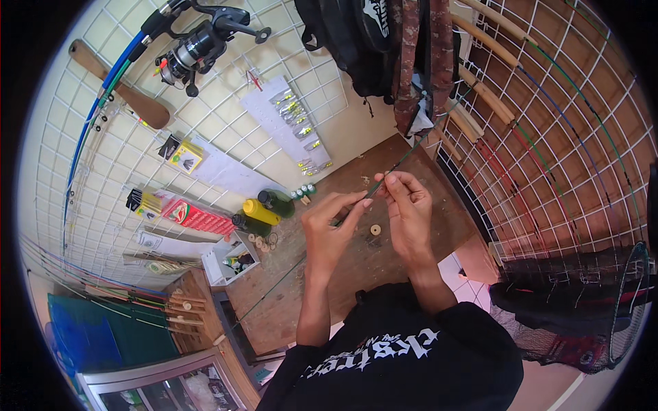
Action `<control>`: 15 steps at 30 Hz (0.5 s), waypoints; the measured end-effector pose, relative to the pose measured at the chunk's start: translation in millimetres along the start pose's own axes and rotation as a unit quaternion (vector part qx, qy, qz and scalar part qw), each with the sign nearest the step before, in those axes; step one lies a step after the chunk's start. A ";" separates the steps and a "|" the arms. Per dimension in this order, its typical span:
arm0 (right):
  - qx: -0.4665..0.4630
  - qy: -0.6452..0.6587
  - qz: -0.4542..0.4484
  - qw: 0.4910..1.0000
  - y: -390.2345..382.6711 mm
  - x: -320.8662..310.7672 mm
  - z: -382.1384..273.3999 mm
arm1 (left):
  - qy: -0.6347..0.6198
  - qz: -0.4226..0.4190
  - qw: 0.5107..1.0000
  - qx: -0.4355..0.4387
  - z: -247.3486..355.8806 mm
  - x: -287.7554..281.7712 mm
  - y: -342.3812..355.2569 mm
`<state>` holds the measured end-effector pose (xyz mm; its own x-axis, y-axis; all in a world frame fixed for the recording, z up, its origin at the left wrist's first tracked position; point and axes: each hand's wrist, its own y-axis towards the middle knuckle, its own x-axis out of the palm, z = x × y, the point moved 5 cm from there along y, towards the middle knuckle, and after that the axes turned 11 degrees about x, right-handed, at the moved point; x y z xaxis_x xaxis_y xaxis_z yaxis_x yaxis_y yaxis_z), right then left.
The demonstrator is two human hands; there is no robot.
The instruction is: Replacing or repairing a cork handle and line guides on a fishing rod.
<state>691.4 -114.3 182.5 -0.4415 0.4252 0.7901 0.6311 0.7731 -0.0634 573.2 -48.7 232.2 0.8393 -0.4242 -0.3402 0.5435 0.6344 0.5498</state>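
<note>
Presently both hands pinch a thin green rod blank (356, 207) above the wooden workbench (329, 274), left hand (330, 229) closed low on the shaft, right hand (406, 205) fingertips clamped higher, steadying it; a cork ring (375, 230) lies on the bench beneath the blank.

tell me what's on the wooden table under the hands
A small round cork ring lies on the wooden table beneath the left hand and right hand, which pinch a thin green rod. Whatever lies directly beneath the palms is covered.
</note>
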 end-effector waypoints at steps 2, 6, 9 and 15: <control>-0.005 0.007 0.000 1.000 1.5 -2.5 -3.2 | -0.019 -0.004 1.000 -0.018 -1.2 1.4 0.8; -0.006 0.027 -0.001 1.000 1.7 -5.1 -2.6 | -0.010 -0.010 1.000 -0.009 -4.0 -0.1 0.6; -0.016 0.019 0.005 1.000 2.9 -9.2 1.2 | -0.012 -0.018 1.000 -0.010 -5.0 -2.0 0.2; -0.026 0.025 0.025 0.999 -0.1 -10.2 -2.2 | -0.037 -0.032 0.999 -0.021 -8.1 0.9 -1.2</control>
<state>697.2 -119.8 175.7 -0.3763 0.4383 0.8163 0.6848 0.7250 -0.0736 573.4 -44.5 225.1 0.7994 -0.5114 -0.3153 0.5982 0.6294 0.4959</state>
